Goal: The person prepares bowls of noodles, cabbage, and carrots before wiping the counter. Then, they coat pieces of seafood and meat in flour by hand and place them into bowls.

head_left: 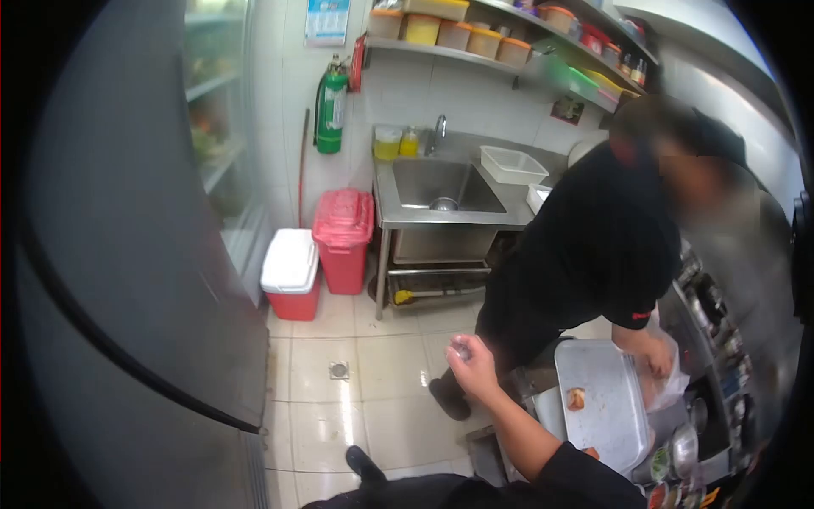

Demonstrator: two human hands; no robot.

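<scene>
From the head camera, looking down over a narrow kitchen floor, one forearm in a dark sleeve rises from the bottom edge, and its hand [471,363] is curled shut around a small clear object [460,347] that shows just above the knuckles; it is too blurred to say what it is, and I cannot tell for sure whether this is the left or the right hand, though it reads as the right. The other hand is out of sight. The closed hand hangs over the pale tiled floor [381,373], just left of a metal tray [606,407] that lies on the counter with a small piece of food [576,399] on it. On the far side of that tray a co-worker [585,246] in black bends over the counter, their hand [655,355] inside a clear plastic bag [670,382]. Behind them stands a steel sink [437,185] with a white tub [511,164] on its drainboard. Left of the sink sit a red bin [342,240] and a red cooler with a white lid [291,273], and a green fire extinguisher [331,110] hangs on the tiled wall above. A big grey refrigerator door [136,254] fills the left side. Shelves [475,53] over the sink carry lidded containers.
</scene>
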